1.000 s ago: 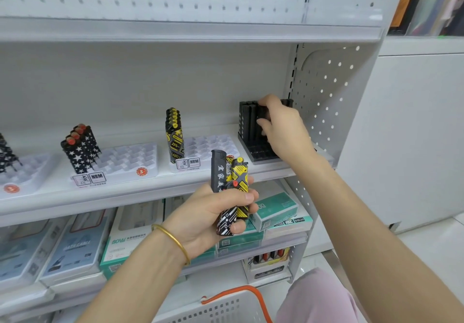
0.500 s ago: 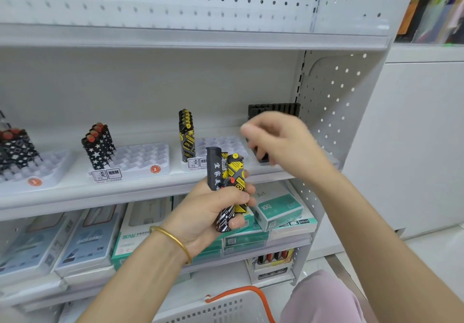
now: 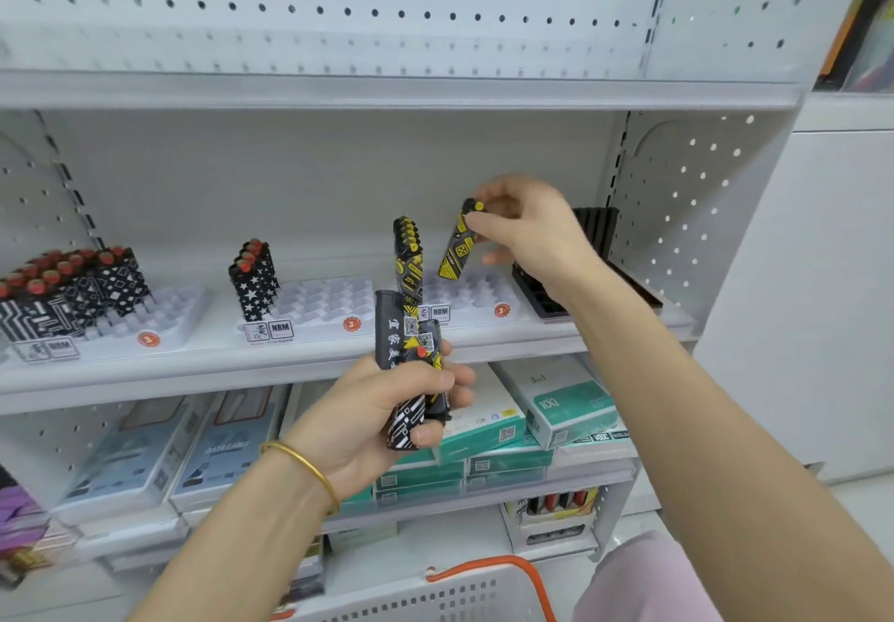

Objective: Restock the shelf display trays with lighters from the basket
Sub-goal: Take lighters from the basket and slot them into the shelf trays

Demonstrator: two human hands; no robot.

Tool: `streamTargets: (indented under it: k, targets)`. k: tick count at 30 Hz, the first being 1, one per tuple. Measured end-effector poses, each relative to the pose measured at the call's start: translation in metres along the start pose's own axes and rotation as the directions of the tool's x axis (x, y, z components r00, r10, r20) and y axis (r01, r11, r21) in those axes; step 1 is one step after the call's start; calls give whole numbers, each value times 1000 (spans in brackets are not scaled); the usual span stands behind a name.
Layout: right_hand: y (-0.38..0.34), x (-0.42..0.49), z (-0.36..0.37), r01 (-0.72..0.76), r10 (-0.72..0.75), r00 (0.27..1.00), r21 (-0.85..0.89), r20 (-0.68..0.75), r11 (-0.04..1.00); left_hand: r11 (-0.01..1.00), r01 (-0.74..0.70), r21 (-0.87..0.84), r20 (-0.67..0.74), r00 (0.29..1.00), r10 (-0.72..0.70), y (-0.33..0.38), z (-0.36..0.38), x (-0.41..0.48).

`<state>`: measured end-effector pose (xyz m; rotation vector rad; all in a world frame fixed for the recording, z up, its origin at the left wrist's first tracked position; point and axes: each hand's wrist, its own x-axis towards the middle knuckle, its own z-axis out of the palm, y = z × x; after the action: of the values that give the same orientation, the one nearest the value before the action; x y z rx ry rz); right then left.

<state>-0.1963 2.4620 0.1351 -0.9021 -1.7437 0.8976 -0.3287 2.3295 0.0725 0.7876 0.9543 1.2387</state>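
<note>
My right hand (image 3: 529,229) pinches a black-and-yellow lighter (image 3: 457,246) by its top, tilted, above the white display tray (image 3: 476,297) that holds a row of matching yellow lighters (image 3: 408,254). My left hand (image 3: 387,408) grips a bunch of lighters (image 3: 411,365) upright in front of the shelf edge, one of them plain black with white script. A black tray (image 3: 537,292) stands at the right end of the shelf, partly hidden by my right wrist. The white basket (image 3: 435,595) with an orange handle shows at the bottom edge.
Two more white trays sit to the left, one with star-pattern lighters (image 3: 254,278), one with diamond-pattern lighters (image 3: 63,287). Boxed goods (image 3: 561,404) fill the shelf below. A perforated side panel (image 3: 696,215) closes the shelf on the right. A second shelf board (image 3: 387,89) hangs overhead.
My right hand left the black tray, came to the bunch in my left hand, and now holds a yellow lighter lifted over the white tray. The view tilted up slightly.
</note>
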Motion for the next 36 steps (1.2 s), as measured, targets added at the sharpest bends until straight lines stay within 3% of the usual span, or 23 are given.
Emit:
streamTargets:
  k: [5,17,22,25,27,29,31,32,34,36]
  targets:
    - [7,35,24,29,-22,998,-119,62,992,1000,20,6,-10,1000,-20,1,-5,0]
    - [17,52,24,61,-5,948,-167,318,984,999,29,-26,22,999,-29,2,-11,0]
    - [16,44,25,53,31,960,-289,277,956,999,24,-35,32,999,-23,2,-9,2]
    - [3,27,19,125,-81,989,-393,127,911,999,7,-39,36,999,-6,2,-9,1]
    - [-11,0,14,159,-146,987,-301,64,940,999,-13,-35,43,999,14,2,-9,1]
    - [-21,-29,11,128,-73,975,-255,212,959,999,-37,-23,52,998,38,4,-6,1]
    - [-23,-51,12,117,24,919,-331,394,936,998,-55,-13,59,997,56,5,-3,1]
    - [-21,-56,12,143,25,908,-365,418,920,998,-57,-10,64,996,57,6,-1,0]
    - [-19,-63,7,175,-44,931,-338,362,925,999,-46,-10,44,998,46,5,1,0]
    - [-20,-69,-2,135,-97,959,-129,267,982,999,-27,-38,-30,999,26,6,-2,2]
